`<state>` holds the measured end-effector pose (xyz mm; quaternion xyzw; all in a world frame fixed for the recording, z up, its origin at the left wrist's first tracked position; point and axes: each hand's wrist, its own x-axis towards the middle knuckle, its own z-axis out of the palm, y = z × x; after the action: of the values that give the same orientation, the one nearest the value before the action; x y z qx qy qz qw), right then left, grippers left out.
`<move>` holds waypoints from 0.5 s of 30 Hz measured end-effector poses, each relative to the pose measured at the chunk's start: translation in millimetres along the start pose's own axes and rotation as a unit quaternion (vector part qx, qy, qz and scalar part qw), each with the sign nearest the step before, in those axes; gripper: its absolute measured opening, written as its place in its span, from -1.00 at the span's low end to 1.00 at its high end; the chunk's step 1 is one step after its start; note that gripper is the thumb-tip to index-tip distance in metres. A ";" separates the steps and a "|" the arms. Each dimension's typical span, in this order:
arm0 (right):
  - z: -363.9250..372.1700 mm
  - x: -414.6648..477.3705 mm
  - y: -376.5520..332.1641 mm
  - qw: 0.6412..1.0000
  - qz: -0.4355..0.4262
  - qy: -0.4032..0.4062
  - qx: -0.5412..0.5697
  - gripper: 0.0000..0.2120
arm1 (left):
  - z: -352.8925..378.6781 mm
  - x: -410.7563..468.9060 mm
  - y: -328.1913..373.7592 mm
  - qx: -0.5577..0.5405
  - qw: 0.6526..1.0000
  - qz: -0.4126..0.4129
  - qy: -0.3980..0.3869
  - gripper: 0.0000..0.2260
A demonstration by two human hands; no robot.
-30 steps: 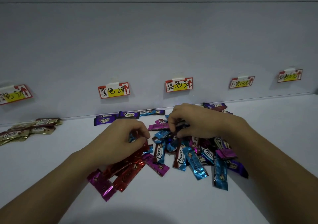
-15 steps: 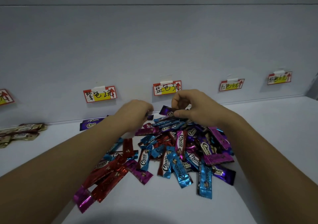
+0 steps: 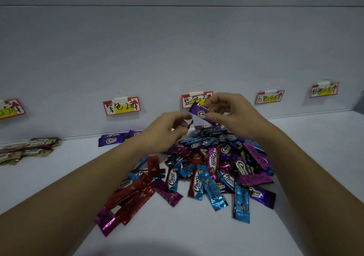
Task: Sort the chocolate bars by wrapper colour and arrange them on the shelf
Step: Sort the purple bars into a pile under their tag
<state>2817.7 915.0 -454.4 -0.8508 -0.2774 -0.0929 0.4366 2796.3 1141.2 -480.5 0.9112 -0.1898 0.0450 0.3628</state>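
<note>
Fingers of your right hand (image 3: pixel 236 116) pinch a purple bar (image 3: pixel 200 112) at frame centre, above the mixed pile (image 3: pixel 206 173); your left hand (image 3: pixel 165 131) curls just beside it, grasp unclear.

One feed only for me: the head camera, wide-angle, worn high and tipped forward and down. It's in close over the white shelf (image 3: pixel 325 137), the heap of chocolate bars (image 3: pixel 208 169) sitting mid-frame, left forearm (image 3: pixel 69 202) and right forearm (image 3: pixel 315 196) running in from the bottom corners. Straight ahead it faces the back wall (image 3: pixel 177 49), price tags (image 3: pixel 121 106) strung across it.
</note>
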 end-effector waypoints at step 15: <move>77.1 23.5 -56.3 0.979 -0.053 -0.009 -0.195 -0.86 | -76.1 -102.6 -73.7 0.061 0.973 -0.065 0.211 -0.72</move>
<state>2799.5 1011.5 -452.4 -0.9046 -0.3021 -0.1606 0.2543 2733.7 1273.9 -494.7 0.9123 -0.0461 0.2236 0.3401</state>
